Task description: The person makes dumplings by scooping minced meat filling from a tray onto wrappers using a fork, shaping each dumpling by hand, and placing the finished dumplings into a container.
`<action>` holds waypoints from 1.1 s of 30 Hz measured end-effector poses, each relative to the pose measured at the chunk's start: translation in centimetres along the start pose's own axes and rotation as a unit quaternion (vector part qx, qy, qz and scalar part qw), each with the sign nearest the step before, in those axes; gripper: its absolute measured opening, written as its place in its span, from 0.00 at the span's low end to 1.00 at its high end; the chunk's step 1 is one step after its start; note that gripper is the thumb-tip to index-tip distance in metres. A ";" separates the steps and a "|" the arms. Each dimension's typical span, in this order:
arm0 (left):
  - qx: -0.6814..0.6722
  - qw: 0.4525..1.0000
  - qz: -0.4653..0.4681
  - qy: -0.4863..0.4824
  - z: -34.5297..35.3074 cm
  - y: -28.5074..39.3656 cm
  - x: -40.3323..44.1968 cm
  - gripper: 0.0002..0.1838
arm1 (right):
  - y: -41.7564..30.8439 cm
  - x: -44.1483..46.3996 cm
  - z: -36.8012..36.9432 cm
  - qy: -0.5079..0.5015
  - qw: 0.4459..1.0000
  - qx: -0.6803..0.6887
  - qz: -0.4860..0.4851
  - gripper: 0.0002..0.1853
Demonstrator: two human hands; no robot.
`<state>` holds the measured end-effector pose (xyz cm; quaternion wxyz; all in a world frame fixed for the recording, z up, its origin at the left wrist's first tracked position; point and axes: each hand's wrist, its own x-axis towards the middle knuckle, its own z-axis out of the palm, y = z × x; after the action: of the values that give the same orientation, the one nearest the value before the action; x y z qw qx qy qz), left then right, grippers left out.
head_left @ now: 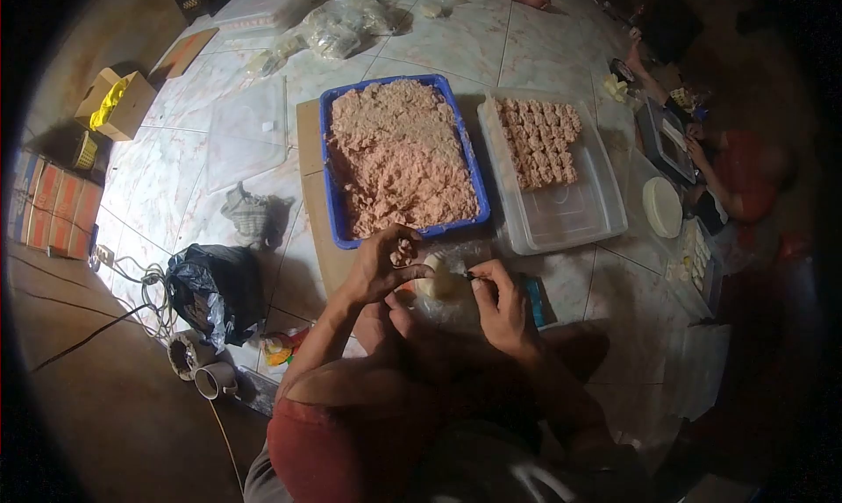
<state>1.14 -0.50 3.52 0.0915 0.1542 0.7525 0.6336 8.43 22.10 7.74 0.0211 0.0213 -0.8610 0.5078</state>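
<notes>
Both grips curled: left [382, 266] cups meat [404, 252], right [505, 308] pinches dark object [471, 275] (pale stack [438, 281] between).

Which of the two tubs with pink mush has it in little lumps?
The see-through tub, right of the blue one. Its lumps stand in rows, while the blue one holds one big heap.

The floor is pale marbled tile [548, 51]. On it lie 1 cardboard sheet [313, 183] (partly under the blue tray [331, 192]), 1 clear container [566, 215] beside that sheet, 1 flat clear lid [248, 143], 1 crumpled grey cloth [248, 215], 1 black plastic bag [215, 288] and, farther off, several clear bags [338, 31].
</notes>
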 end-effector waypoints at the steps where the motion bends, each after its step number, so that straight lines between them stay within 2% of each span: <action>1: 0.000 1.000 0.002 -0.001 0.1 -0.8 0.1 0.27 | -0.3 0.0 0.2 -0.012 1.000 -0.004 -0.005 0.06; 3: 0.091 0.995 0.050 0.009 0.5 -3.1 0.6 0.19 | -0.3 0.1 0.9 -0.022 1.000 -0.009 -0.011 0.06; 4: 0.090 0.994 0.054 0.008 0.7 -3.0 0.7 0.19 | 0.3 0.3 1.7 -0.022 0.999 -0.026 -0.021 0.05; 5: 0.154 0.987 0.043 0.013 1.1 -2.9 0.7 0.16 | 0.6 0.5 2.3 -0.023 0.998 -0.043 -0.031 0.05; 6: 0.218 0.975 0.031 0.019 1.4 -2.5 0.6 0.14 | -0.2 0.7 2.7 -0.003 0.999 -0.001 -0.033 0.05; 7: 0.219 0.975 0.032 0.020 1.2 -2.1 0.4 0.14 | 0.2 1.1 2.8 -0.002 0.999 -0.001 -0.035 0.05; 9: 0.159 0.987 -0.018 0.003 0.7 -1.5 0.0 0.16 | 2.4 2.4 3.4 0.064 0.992 0.096 -0.046 0.05; 10: 0.158 0.987 -0.020 0.000 0.7 -1.6 -0.2 0.16 | 2.8 3.2 3.7 0.051 0.977 0.205 0.033 0.04; 11: 0.034 0.999 0.001 -0.020 0.5 -1.8 -0.6 0.16 | 3.3 4.0 3.9 0.055 0.942 0.312 0.114 0.04; 12: -0.090 0.995 0.022 -0.039 0.4 -2.0 -0.9 0.16 | 4.0 5.2 3.2 -0.010 0.913 0.369 0.175 0.05; 13: -0.091 0.995 0.025 -0.041 0.3 -1.7 -1.0 0.16 | 5.2 6.1 2.4 -0.076 0.873 0.422 0.230 0.08; 15: -0.229 0.972 -0.050 -0.023 0.0 -1.0 -1.5 0.18 | 9.1 6.7 3.3 -0.090 0.866 0.417 0.259 0.09; 16: -0.162 0.979 -0.123 -0.018 -0.3 -1.2 -1.3 0.21 | 9.8 7.0 3.5 -0.107 0.857 0.413 0.288 0.10; 17: -0.162 0.979 -0.123 -0.015 -0.1 -1.4 -1.4 0.21 | 10.4 6.3 3.4 -0.110 0.857 0.412 0.288 0.10; 19: -0.132 0.991 -0.034 -0.007 0.4 -1.6 -1.1 0.21 | 10.5 3.9 3.3 -0.062 0.819 0.397 0.410 0.07; 20: -0.178 0.983 -0.032 -0.002 0.5 -0.3 -1.1 0.17 | 9.7 2.7 2.7 -0.069 0.834 0.397 0.377 0.06; 21: -0.180 0.983 -0.045 0.001 0.6 -0.6 -1.3 0.17 | 8.1 1.8 2.6 -0.072 0.829 0.397 0.387 0.06; 22: -0.104 0.993 -0.041 -0.021 0.6 -0.9 -1.3 0.16 | 6.2 0.8 2.6 -0.031 0.948 0.243 0.204 0.06; 23: -0.026 0.999 -0.022 -0.041 0.6 -1.2 -0.6 0.14 | 3.9 0.9 2.2 0.014 0.998 0.067 -0.008 0.05; 24: 0.034 0.998 -0.052 -0.033 0.7 -1.7 -0.3 0.15 | 0.9 0.8 1.5 0.007 1.000 0.011 -0.024 0.05; 25: 0.031 0.998 -0.050 -0.036 0.9 -2.3 -0.3 0.15 | 0.3 0.7 1.7 0.022 0.989 -0.059 -0.136 0.05; 27: 0.123 0.991 -0.010 -0.052 0.8 -2.9 0.3 0.18 | -0.7 0.4 1.1 -0.040 0.990 -0.093 -0.095 0.05; 29: 0.127 0.991 -0.010 -0.031 0.7 -3.0 0.4 0.21 | -2.2 0.7 0.3 -0.025 0.992 -0.082 -0.094 0.06; 31: 0.155 0.986 0.062 0.022 1.3 -2.3 0.3 0.21 | -2.2 0.6 0.3 -0.010 0.995 -0.070 -0.077 0.06; 32: 0.169 0.986 -0.006 -0.011 1.6 -4.9 0.5 0.22 | -1.6 0.7 0.9 -0.026 0.993 -0.083 -0.080 0.06; 33: 0.170 0.985 -0.004 -0.012 1.6 -4.2 0.3 0.22 | -1.2 0.8 1.3 -0.042 0.991 -0.095 -0.084 0.06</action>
<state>0.87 0.43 -0.85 0.0752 0.1719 0.8490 0.4940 7.63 20.38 8.24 0.0291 0.1131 -0.9005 0.4188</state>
